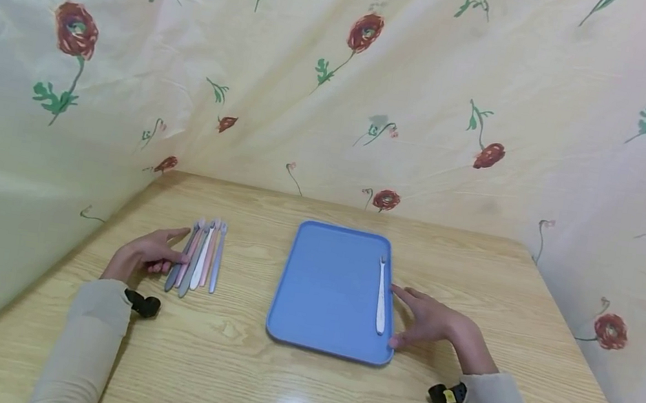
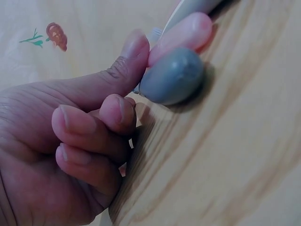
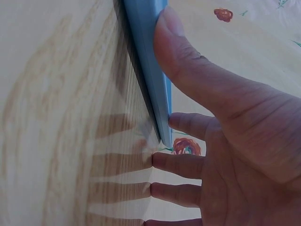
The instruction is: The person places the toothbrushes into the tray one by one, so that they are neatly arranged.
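Observation:
Several toothbrushes point(image 1: 200, 258) in grey, pink, white and blue lie side by side on the table, handles toward me. My left hand point(image 1: 154, 249) is at their left edge, its thumb over the outermost grey toothbrush point(image 2: 173, 76) and its index finger reaching along that side. The other left fingers are bent, and the index finger is hidden in the left wrist view. A blue tray point(image 1: 329, 286) lies to the right, with a white toothbrush point(image 1: 382, 297) along its right side. My right hand point(image 1: 430, 321) spreads at the tray's right edge, thumb at the rim point(image 3: 155, 56).
Everything lies on a light wood-grain table point(image 1: 235, 369). Behind and at both sides hangs a pale cloth point(image 1: 290, 85) with red flowers. Black bands with small devices sit on the left wrist point(image 1: 143, 304) and right wrist point(image 1: 446, 396).

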A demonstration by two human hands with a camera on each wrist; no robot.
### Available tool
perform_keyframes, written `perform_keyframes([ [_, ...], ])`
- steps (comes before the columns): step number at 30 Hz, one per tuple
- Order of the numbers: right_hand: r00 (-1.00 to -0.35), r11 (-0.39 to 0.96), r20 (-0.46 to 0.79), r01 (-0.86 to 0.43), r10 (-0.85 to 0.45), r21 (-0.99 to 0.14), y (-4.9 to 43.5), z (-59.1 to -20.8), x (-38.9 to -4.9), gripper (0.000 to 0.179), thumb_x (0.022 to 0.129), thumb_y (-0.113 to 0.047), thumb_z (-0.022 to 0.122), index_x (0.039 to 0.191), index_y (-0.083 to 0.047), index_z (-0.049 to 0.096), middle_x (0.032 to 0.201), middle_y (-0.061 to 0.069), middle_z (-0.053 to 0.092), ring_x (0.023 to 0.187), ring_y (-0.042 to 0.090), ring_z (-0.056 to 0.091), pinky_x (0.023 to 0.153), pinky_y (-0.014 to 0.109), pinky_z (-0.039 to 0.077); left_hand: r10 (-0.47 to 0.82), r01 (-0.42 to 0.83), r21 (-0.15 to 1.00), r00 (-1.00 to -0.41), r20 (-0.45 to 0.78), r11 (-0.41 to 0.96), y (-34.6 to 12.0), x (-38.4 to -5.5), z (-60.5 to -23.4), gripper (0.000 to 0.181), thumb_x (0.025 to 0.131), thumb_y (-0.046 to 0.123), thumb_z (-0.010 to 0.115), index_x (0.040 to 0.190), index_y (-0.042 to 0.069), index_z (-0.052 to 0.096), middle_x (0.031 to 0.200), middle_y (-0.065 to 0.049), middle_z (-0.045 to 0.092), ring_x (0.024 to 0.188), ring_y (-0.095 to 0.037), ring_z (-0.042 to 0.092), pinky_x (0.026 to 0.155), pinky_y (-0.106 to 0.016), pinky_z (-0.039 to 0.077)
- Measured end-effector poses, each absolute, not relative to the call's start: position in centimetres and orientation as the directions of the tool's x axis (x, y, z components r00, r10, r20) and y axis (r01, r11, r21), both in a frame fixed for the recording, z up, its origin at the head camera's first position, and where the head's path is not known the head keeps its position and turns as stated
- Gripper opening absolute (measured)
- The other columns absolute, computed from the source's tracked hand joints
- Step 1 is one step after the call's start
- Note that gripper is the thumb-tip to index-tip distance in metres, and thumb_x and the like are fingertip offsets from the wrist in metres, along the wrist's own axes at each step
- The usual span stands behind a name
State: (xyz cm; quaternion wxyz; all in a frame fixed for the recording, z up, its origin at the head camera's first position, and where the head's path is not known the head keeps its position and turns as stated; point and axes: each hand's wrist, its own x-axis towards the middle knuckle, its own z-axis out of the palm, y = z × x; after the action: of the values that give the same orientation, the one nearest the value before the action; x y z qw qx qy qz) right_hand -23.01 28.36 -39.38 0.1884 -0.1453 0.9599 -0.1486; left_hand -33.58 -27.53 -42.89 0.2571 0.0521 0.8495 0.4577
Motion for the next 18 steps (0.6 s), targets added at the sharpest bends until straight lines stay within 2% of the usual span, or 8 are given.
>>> perform_keyframes([
  [18, -0.887, 0.92, -0.328, -0.217, -0.325, -0.325, 28.41, -39.4, -23.11, 0.113, 0.069, -0.056, 0.08, 0.155, -0.013, 0.02, 0.156, 0.032, 0.021, 0.141, 0.055, 0.022, 0.107, 0.071, 0.028, 0.307, -0.156, 0.801, -0.868, -0.39, 0.578, -27.96, -33.24, -42.95, 0.085, 0.096, 0.024, 0.059, 0.157, 0.011, 0.001, 0.048, 0.007, 0.05, 0.04, -0.003, 0.045, 0.041, -0.018, 0.038],
])
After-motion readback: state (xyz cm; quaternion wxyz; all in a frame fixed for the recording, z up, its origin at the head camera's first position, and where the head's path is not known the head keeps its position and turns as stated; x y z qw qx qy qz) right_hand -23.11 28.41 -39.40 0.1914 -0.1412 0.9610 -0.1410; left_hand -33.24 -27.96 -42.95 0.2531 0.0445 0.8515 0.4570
